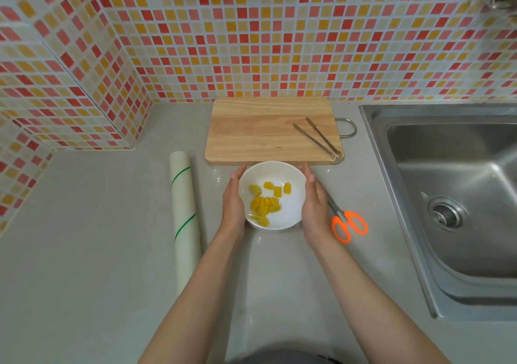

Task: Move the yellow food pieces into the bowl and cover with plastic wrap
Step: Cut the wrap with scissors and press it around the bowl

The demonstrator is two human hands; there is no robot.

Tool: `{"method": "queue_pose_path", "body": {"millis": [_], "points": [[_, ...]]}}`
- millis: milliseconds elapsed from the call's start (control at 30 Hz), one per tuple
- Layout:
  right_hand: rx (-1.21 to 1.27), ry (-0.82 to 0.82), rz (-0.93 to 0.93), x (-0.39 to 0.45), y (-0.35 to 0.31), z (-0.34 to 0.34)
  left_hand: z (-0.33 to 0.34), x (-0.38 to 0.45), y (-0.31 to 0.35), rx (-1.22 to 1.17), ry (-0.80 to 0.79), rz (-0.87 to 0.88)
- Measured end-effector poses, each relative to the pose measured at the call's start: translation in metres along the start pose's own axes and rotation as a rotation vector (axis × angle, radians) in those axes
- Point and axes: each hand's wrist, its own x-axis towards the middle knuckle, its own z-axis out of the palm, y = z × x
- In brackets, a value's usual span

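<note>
A white bowl (pixel 291 210) stands on the grey counter just in front of the wooden cutting board (pixel 260 131). Several yellow food pieces (pixel 265 201) lie inside it. A clear film of plastic wrap seems to lie over the bowl, with a glint near its left rim; its extent is hard to tell. My left hand (pixel 233 198) presses flat against the bowl's left side. My right hand (pixel 314 204) presses against its right side. The roll of plastic wrap (pixel 184 218) lies to the left of the bowl.
Metal tongs (pixel 319 138) lie on the board's right part. Orange-handled scissors (pixel 348 224) rest on the counter right of my right hand. A steel sink (pixel 453 196) fills the right side. The tiled wall stands behind and at the left.
</note>
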Motion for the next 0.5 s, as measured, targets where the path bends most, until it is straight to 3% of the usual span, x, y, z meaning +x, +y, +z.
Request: {"method": "queue_pose_path", "body": {"millis": [167, 500], "points": [[-0.021, -0.044, -0.007, 0.0058, 0.001, -0.0008, 0.0005, -0.0028, -0.007, 0.032, 0.102, 0.033], [-0.018, -0.044, 0.041, 0.0053, -0.004, -0.0001, -0.0001, -0.0013, -0.011, 0.021, 0.108, 0.046]]}}
